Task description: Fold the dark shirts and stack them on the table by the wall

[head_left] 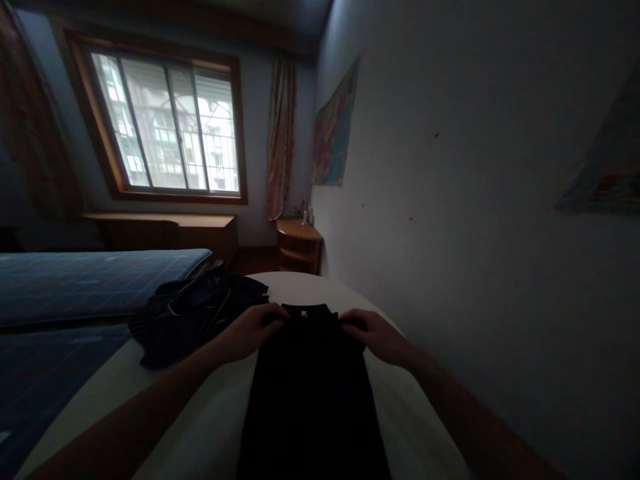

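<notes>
A black garment (pixel 311 393), its neckline with a small white label toward the far end, stretches from the middle of the round pale table (pixel 200 427) down to the bottom of the view. At the garment's upper left corner my left hand (pixel 257 328) is closed, fingers pinching the cloth. My right hand (pixel 375 333) pinches the opposite corner on the right. Between both hands the collar edge lies fairly straight. Just beyond my left forearm rests a crumpled heap of dark clothing (pixel 200 313) with thin white piping. The room is dim, so folds in the black cloth hardly show.
A blue checked mattress (pixel 100 283) borders the table on the left. The white wall (pixel 450 267) runs close along the right side. Farther back are a wooden desk (pixel 205 220) below the window (pixel 170 127) and a corner shelf (pixel 300 230) holding small items.
</notes>
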{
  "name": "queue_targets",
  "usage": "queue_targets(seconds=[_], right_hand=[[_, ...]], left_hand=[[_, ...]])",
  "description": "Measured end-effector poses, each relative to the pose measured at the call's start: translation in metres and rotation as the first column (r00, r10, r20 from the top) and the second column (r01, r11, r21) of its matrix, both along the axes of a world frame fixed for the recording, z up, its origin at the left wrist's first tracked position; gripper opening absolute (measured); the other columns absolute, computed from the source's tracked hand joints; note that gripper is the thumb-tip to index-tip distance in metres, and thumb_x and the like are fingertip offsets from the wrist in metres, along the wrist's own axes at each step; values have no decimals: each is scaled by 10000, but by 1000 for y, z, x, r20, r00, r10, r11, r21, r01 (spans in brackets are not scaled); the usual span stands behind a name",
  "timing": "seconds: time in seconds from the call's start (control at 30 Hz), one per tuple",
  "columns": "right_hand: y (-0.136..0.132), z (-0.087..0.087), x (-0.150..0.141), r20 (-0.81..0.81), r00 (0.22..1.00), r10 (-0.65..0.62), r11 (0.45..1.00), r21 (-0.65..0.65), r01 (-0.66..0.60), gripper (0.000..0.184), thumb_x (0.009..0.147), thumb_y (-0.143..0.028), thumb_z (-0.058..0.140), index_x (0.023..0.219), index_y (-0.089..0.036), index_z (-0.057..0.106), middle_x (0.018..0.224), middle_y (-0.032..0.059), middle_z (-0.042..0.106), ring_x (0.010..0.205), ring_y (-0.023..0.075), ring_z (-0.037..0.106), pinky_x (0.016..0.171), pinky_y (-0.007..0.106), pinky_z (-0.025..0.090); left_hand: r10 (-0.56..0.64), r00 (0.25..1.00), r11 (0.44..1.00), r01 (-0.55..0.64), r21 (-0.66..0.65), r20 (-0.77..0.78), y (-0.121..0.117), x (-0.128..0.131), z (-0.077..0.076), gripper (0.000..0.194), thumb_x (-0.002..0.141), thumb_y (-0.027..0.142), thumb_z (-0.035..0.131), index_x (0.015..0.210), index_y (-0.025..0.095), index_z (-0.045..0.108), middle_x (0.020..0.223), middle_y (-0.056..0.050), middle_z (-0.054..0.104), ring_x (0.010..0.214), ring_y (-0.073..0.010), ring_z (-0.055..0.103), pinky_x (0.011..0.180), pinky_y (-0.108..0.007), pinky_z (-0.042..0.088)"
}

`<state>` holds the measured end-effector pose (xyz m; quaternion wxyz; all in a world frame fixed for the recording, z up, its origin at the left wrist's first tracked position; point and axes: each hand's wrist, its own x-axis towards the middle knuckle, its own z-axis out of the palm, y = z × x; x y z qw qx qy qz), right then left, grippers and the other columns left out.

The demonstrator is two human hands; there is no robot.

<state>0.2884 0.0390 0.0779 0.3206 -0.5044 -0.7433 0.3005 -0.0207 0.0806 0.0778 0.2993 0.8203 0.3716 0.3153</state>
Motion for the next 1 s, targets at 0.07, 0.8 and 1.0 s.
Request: queue_targets(seconds=[0.07, 0.8, 1.0], right_hand=[[20, 5, 3, -17, 1000, 10, 1000, 2, -10, 326, 862, -409, 589, 1076, -183, 686, 941, 48, 709, 818, 185, 633, 726, 316, 509], [151, -103, 12, -64, 987, -149, 988, -36, 147, 387, 801, -124, 619, 1184, -161, 580, 1121, 105, 715, 1003, 196, 671, 946, 391, 496], [166, -106, 9, -145, 969, -197, 959, 175, 222, 317, 776, -120, 628, 1087, -180, 635, 1050, 71, 724, 1019, 184, 666, 1006, 392, 460]], left_hand=[[18, 1000, 1000, -18, 20, 22, 16, 5, 5, 290, 851, 385, 550, 1005, 180, 686, 938, -50, 717, 888, -223, 647, 836, -345, 512], [353, 931, 935, -355, 1, 91, 126, 27, -120, 417, 706, 72, 591, 1113, 149, 637, 1107, -88, 698, 1075, -236, 650, 1003, -378, 474], [420, 901, 905, -425, 30, 106, 142, 27, -118, 343, 741, 53, 578, 1057, 157, 660, 1039, -58, 687, 1020, -218, 650, 984, -382, 483]])
